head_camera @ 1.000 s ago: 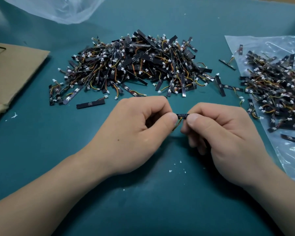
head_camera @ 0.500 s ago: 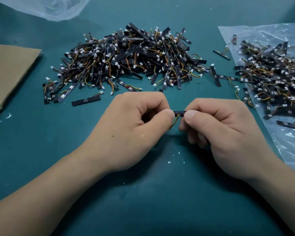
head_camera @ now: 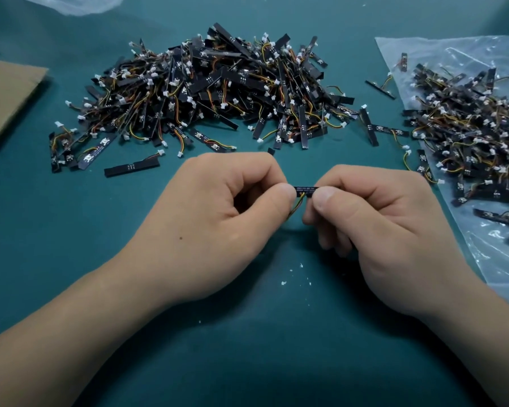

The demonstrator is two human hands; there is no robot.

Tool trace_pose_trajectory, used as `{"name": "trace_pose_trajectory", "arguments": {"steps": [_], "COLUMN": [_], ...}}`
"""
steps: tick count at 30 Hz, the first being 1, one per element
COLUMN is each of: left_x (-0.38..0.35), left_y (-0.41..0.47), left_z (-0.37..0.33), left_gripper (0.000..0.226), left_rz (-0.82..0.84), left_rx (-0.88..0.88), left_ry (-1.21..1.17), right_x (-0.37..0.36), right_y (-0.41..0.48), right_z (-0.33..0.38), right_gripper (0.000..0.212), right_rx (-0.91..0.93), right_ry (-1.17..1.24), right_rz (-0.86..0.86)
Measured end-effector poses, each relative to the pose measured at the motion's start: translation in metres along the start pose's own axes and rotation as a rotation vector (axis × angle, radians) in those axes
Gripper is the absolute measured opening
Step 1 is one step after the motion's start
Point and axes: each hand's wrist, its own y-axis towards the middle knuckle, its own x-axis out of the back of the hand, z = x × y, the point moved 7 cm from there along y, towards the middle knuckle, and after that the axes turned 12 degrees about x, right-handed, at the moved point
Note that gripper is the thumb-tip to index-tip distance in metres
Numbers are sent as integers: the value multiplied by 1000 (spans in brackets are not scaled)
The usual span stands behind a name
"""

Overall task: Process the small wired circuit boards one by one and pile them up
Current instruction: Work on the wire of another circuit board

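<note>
Both hands work on one piece. The left hand and the right hand are curled, and each pinches one end of a small black strip-shaped circuit board between thumb and forefinger. The board is held level, just above the dark teal table surface, near its middle. Its thin yellow and orange wires hang down between the two thumbs.

Toward the far edge of the surface lies a large loose heap of black boards with coloured wires and white plugs. A second heap of the same boards lies on a clear plastic bag at the right edge. A few single boards lie between the heaps, and one black strip lies alone in front of the large heap, on its left side.

I judge that the bag heap is the supply and the middle heap the finished pile, but the pictures do not prove which is which. If this is right, much is done already, yet many boards remain on the bag, so the task is perhaps past the half and far from the end. The board in hand is in its processing step and not yet put on a pile.

A brown cardboard sheet lies at the left edge, and small white crumbs lie on the surface below the hands.
</note>
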Motion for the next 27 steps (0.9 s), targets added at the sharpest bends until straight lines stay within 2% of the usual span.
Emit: {"name": "trace_pose_trajectory", "arguments": {"steps": [16,20,22,24,25,27], "left_x": [7,7,5,10,14,25], "left_y": [-2,-1,-1,-4,-5,-6], "left_z": [-1,-1,-3,-5,-6,-6], "left_gripper": [23,19,8,25,33,31], "left_rz": [-70,-73,-61,-128,-191,-339], "left_rx": [-41,-50,-73,-103,-120,-134], "left_ry": [-53,-78,-85,-72,-52,47], "right_x": [-2,-5,-8,-2,6,26], "right_y": [0,0,-1,0,0,1], "right_z": [4,6,8,7,5,-1], "right_gripper": [27,41,43,43,42,29], "right_rx": [39,79,108,122,125,102], "right_ry": [-64,-73,-48,17,52,144], "right_rz": [11,90,133,48,-70,-353]}}
